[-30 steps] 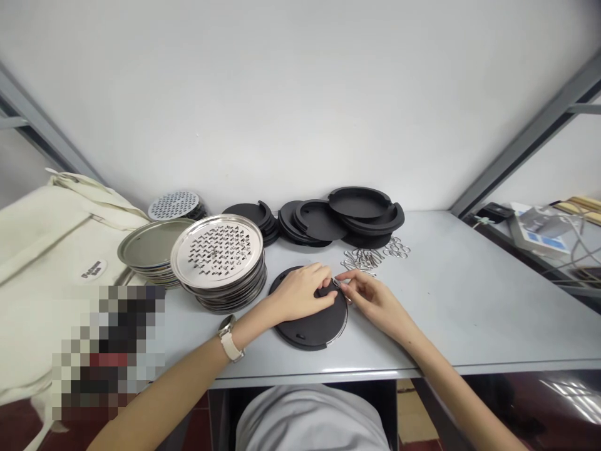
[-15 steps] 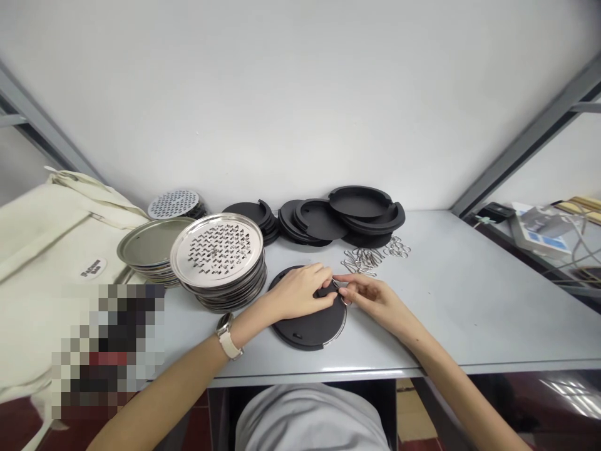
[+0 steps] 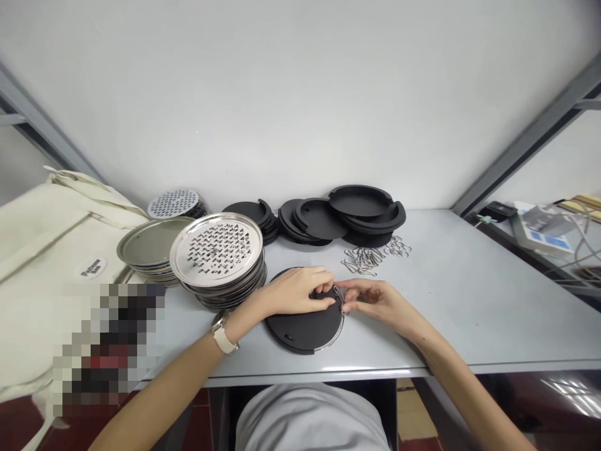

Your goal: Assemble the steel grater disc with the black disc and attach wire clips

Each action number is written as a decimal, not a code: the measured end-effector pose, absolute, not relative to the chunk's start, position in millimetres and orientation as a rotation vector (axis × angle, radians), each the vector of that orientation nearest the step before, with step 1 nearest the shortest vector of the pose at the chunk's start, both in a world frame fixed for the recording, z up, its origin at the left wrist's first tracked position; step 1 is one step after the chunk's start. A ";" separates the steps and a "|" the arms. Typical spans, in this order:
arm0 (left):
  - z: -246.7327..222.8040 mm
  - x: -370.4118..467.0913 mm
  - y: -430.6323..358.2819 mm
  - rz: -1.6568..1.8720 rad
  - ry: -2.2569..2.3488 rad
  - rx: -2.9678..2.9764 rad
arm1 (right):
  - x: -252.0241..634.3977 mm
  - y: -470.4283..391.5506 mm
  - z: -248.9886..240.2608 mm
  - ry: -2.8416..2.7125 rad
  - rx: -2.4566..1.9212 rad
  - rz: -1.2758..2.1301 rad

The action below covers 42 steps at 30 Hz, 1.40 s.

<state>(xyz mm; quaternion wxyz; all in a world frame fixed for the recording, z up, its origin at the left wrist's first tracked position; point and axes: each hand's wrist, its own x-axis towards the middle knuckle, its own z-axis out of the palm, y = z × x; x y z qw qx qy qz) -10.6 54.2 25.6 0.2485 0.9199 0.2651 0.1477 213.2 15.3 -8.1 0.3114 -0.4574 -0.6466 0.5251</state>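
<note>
A black round cover [image 3: 305,329] with a shiny metal rim showing along its right side lies near the table's front edge. My left hand [image 3: 300,291] rests across its upper part, fingers curled at the far right edge and thumb stretched over the face. Between the thumb and fingers of my right hand [image 3: 370,297] is a small metal wire hook [image 3: 339,292], at the cover's right edge. Whether the hook passes through the cover is hidden by my fingers. A small slot [image 3: 289,337] shows at the cover's lower left.
Left of my hands stands a stack of round metal grater plates [image 3: 216,250], with plain discs [image 3: 153,243] beside it. Black covers [image 3: 323,219] are piled along the wall. Loose wire hooks [image 3: 361,260] lie behind my right hand. A cream bag [image 3: 61,250] sits at far left.
The cover has shifted slightly left and toward me, with my left hand moving along. The wire hook now shows more clearly, and my right thumb has moved lower.
</note>
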 end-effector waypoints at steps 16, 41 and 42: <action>23.4 -16.4 51.8 0.248 0.701 2.832 | 206.3 11.3 -8.0 -1.718 -1.180 1.385; 17.2 -14.5 52.0 0.285 0.706 2.873 | 207.1 17.4 -2.2 -1.698 -1.129 1.528; 17.3 -14.4 52.0 0.284 0.707 2.872 | 207.2 17.5 -2.0 -1.705 -1.129 1.525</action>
